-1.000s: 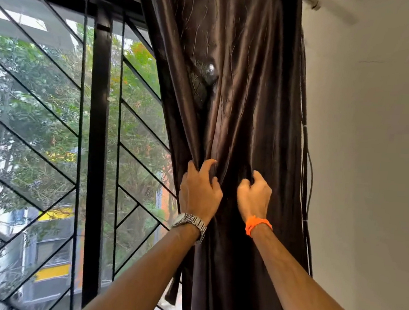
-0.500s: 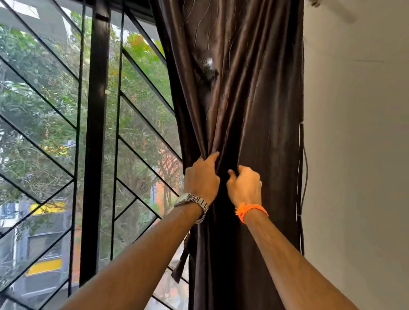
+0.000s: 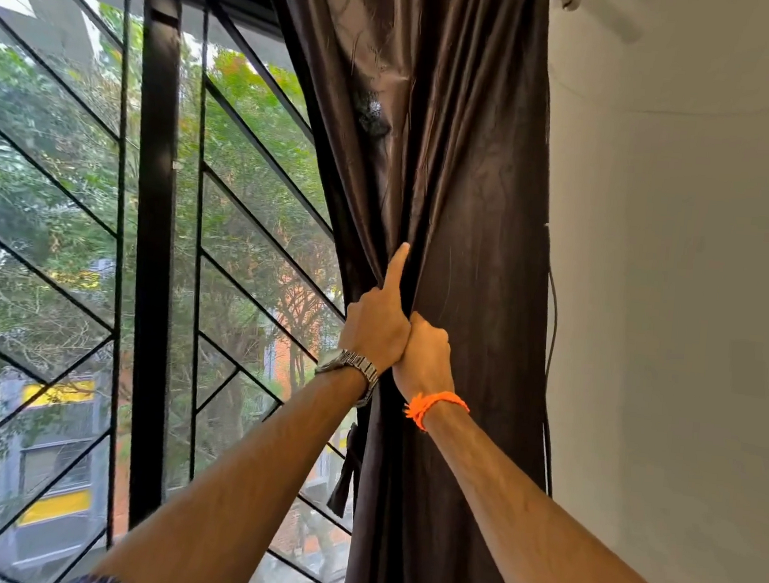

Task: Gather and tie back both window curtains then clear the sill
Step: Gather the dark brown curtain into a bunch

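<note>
Over on the right side of the window, your brown curtain (image 3: 472,206) is bunched into a narrow column that hangs between the black window grille (image 3: 153,227) and the white wall (image 3: 670,314). Your left hand (image 3: 372,331), the one with the metal watch (image 3: 349,366), is clamped on the folds right at the pinch point. Its index finger (image 3: 396,269) sticks straight up along a crease while the other fingers curl into the cloth. Your right hand (image 3: 426,354), with the orange band (image 3: 433,405) on the wrist, is fisted round the same bunch, touching the left hand. The fingertips of both are buried in fabric, so I can't really tell how much cloth each one has.

Edges: the curtain's left edge slants down from the top of the frame to your left hand, with glass showing beside it. The right edge sits near the wall, with a thin black cable (image 3: 553,314) hanging just beside it. A short dark strap (image 3: 345,472) dangles off the left edge below your left wrist.

Room-wise, you've got bare wall out to the right and grille bars on the left.
</note>
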A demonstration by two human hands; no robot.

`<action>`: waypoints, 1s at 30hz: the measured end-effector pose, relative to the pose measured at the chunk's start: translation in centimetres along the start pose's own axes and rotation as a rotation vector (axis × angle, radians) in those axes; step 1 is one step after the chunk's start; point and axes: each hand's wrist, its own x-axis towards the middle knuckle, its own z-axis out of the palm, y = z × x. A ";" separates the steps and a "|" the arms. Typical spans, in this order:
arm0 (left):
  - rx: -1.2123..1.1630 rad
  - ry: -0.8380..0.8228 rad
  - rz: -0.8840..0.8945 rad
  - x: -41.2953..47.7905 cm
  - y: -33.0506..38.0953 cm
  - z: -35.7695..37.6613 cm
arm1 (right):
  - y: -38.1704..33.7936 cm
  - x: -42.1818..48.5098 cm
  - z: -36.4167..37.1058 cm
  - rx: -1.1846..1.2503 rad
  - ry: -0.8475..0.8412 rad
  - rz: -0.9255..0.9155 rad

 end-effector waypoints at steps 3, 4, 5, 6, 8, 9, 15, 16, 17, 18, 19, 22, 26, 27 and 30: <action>-0.024 0.055 -0.047 0.1 0.1 -0.6 | -0.2 -0.2 1.1 0.148 -0.007 -0.051; -0.018 0.076 -0.056 0.3 0.2 -0.9 | -0.3 -0.3 1.5 0.199 -0.002 -0.043; -0.002 0.095 -0.063 0.5 0.4 -1.1 | -0.5 -0.3 1.7 0.219 0.001 -0.021; 0.023 0.099 -0.068 0.9 0.4 -1.4 | -0.6 -0.2 2.0 0.213 -0.005 -0.003; 0.057 0.070 -0.076 1.6 0.2 -1.8 | -0.7 0.0 2.4 0.147 -0.019 -0.012; 0.062 0.043 -0.078 2.0 0.1 -1.9 | -0.7 0.0 2.5 0.093 -0.019 -0.034; 0.171 0.012 -0.005 2.3 0.0 -1.9 | 0.0 -0.5 1.9 -0.122 -0.027 -0.210; 0.200 0.014 0.044 2.0 -0.2 -1.8 | 0.6 -0.7 1.7 -0.155 -0.035 -0.249; 0.244 0.015 0.101 1.7 -0.5 -1.9 | 1.2 -0.9 1.4 -0.196 -0.040 -0.283; 0.290 0.015 0.143 1.6 -0.9 -2.1 | 1.9 -1.2 1.1 -0.208 -0.021 -0.298; 0.326 0.024 0.165 1.7 -1.3 -2.3 | 2.7 -1.3 0.8 -0.181 0.021 -0.266; 0.359 0.050 0.161 2.4 -2.3 -3.1 | 5.2 -0.6 0.2 0.014 0.238 -0.008; 0.348 0.120 0.176 3.2 -3.8 -4.0 | 8.3 2.2 -0.1 0.243 0.342 0.391; 0.351 0.135 0.184 3.3 -4.1 -4.2 | 9.1 2.8 0.0 0.306 0.346 0.474; 0.365 0.155 0.192 3.7 -4.7 -4.6 | 10.7 4.3 0.5 0.589 0.257 0.586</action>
